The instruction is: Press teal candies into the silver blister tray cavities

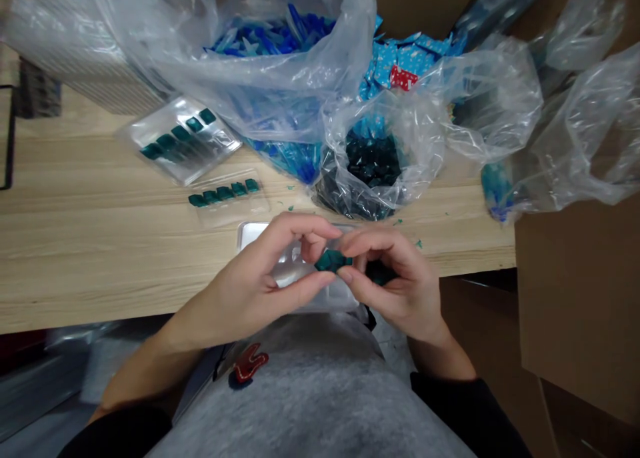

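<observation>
Several plastic bags (490, 98), 2 teal-filled trays (180, 138), wooden table (100, 258)

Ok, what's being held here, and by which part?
The left hand and right hand pinch a small teal piece by its opposite ends. A dark shape sits by the right hand, too shaded to identify.

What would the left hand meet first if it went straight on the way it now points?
The teal piece, pinched between the left hand and the right hand; the right hand lies just beyond it.
</observation>
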The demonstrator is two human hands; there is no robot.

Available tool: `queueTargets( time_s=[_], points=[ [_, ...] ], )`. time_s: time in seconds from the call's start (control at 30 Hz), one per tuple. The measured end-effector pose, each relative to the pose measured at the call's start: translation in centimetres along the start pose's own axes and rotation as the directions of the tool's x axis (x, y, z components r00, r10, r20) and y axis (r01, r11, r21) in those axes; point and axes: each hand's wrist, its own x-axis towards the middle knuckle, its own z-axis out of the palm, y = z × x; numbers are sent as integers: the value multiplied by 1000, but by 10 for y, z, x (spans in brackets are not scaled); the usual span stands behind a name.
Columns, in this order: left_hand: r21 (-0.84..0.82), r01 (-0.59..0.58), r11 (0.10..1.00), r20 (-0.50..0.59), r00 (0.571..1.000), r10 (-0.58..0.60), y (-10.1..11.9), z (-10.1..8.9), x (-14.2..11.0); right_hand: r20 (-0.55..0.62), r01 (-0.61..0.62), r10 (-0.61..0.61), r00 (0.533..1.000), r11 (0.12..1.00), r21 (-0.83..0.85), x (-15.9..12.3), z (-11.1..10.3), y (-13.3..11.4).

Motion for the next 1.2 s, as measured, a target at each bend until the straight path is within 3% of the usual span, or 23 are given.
queueTargets(
  time_s=[0.07, 0.17, 0.27, 0.4, 0.5, 0.57, 0.63, 0.77, 0.83, 0.93, 1.0, 1.03, 1.1, 1.2],
  points=[
    [128, 21, 992, 18, 1000, -24, 0, 1, -4, 32, 1, 1, 999, 997, -71, -2, -2, 1],
    [364, 15, 931, 50, 998, -36, -2, 5, -11, 154, -58, 96, 983, 970, -235, -1, -6, -1],
    [482, -12, 876, 53, 998, -16, -4, 9, -14, 210, -58, 153, 966, 914, -403, 2, -8, -5],
    [517, -3, 856, 63, 997, -34, -5, 7, -15, 214, 46, 98, 972, 813, -580, 6, -9, -5],
    [505, 30, 863, 41, 997, -59, -7, -1, -18, 198, 93, 25, 980, 821, -564, 5, -10, -2],
    [482, 54, 875, 2, 998, -63, -10, -7, -20, 235, 149, -13, 972, 807, -571, 3, -10, -1],
    [465, 77, 882, -62, 997, -54, -15, -13, -22, 308, 238, -41, 950, 735, -635, 1, -7, -1],
    [438, 102, 893, -148, 988, -41, -21, -21, -21, 375, 319, -7, 927, 540, -779, 0, 3, -2],
    [429, 88, 899, -157, 987, -22, -20, -23, -20, 367, 270, 60, 928, 568, -777, 1, 3, -3],
    [414, 52, 909, -167, 986, 20, -14, -24, -18, 229, 69, 96, 969, 783, -618, 6, -4, -5],
    [402, 27, 915, -173, 984, 47, -8, -22, -17, 65, -130, 159, 985, 937, -325, 13, -8, -6],
    [397, 12, 918, -173, 983, 62, -5, -20, -16, 29, -228, 234, 972, 964, -139, 16, -8, -7],
    [403, -36, 914, -154, 982, 107, 0, -14, -12, 111, -389, 374, 921, 903, 181, 24, -6, -7],
    [461, -138, 877, -83, 977, 197, 5, -5, -5, 290, -512, 426, 857, 766, 388, 33, 2, -4]
  ],
)
